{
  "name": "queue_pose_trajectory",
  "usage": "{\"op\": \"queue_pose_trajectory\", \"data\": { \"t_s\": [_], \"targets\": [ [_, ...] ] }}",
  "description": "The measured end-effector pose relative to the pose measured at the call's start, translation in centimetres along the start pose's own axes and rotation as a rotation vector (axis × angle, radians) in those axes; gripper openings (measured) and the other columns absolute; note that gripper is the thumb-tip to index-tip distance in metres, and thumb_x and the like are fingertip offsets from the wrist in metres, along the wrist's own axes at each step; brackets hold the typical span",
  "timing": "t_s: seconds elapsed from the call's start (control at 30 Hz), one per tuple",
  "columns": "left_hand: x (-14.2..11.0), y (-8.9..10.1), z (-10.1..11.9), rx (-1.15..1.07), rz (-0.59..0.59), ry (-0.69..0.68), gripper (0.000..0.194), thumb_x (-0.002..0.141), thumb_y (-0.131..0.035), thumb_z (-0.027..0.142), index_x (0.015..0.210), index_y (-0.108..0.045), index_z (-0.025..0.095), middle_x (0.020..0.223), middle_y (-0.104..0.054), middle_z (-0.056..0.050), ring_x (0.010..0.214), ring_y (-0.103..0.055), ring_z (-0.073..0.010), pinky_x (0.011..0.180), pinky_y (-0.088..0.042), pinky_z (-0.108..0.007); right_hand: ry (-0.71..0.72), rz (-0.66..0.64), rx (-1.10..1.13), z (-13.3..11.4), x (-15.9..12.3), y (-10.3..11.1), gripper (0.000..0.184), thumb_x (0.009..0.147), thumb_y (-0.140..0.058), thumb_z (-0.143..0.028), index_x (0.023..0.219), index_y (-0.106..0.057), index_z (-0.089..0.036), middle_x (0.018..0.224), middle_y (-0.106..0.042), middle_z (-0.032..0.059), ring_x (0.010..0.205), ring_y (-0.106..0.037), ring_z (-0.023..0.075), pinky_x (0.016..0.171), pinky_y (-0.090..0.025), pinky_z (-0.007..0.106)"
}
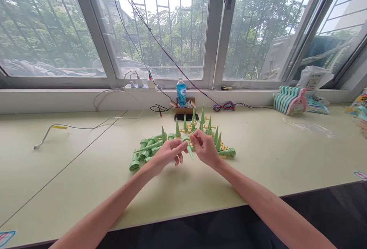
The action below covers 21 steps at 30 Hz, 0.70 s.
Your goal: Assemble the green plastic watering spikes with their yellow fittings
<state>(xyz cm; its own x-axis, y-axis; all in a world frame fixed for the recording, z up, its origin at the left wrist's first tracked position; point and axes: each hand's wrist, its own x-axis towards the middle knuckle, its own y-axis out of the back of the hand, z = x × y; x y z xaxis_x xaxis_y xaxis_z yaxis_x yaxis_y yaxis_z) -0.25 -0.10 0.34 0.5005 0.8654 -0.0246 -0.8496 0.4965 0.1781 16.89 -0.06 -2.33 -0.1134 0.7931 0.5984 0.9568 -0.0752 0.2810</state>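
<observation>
A green plastic watering spike (190, 152) is held over the table, its narrow tip angled down toward me. My left hand (169, 152) is closed on it between thumb and fingers. At the spike's wide end, my right hand (205, 147) is pinched; whatever its fingertips hold is hidden. Several green spikes (202, 114) stand point up behind the hands, with small yellow valve-like pieces (185, 130) among them. To the left lies a pile of longer green tubes with ribbed caps (147, 147). One more capped tube (228, 152) lies beyond my right hand.
Behind the parts are a phone (186, 117), a small cardboard box (185, 109) and a bottle of blue liquid (181, 93). A white cable (86, 128) crosses the left side. Coiled wire (225, 106) and pastel hangers (289, 100) are at the back right.
</observation>
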Motion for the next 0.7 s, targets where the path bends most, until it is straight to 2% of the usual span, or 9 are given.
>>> {"op": "queue_pose_trajectory", "data": {
  "t_s": [0.7],
  "targets": [
    [-0.12,-0.20,0.19,0.078,-0.008,0.013,0.048,0.079,-0.056,0.063,0.079,-0.055,0.016,0.068,-0.056,-0.001,0.054,-0.055,-0.0112,0.046,-0.042,-0.023,0.004,-0.012,-0.019,0.04,0.01,0.01,0.029,0.093,-0.044,-0.043,0.074,-0.042,-0.021,0.053,-0.036,-0.0060,0.047,-0.029,0.0092,0.046,-0.023,0.023]
  ]
}}
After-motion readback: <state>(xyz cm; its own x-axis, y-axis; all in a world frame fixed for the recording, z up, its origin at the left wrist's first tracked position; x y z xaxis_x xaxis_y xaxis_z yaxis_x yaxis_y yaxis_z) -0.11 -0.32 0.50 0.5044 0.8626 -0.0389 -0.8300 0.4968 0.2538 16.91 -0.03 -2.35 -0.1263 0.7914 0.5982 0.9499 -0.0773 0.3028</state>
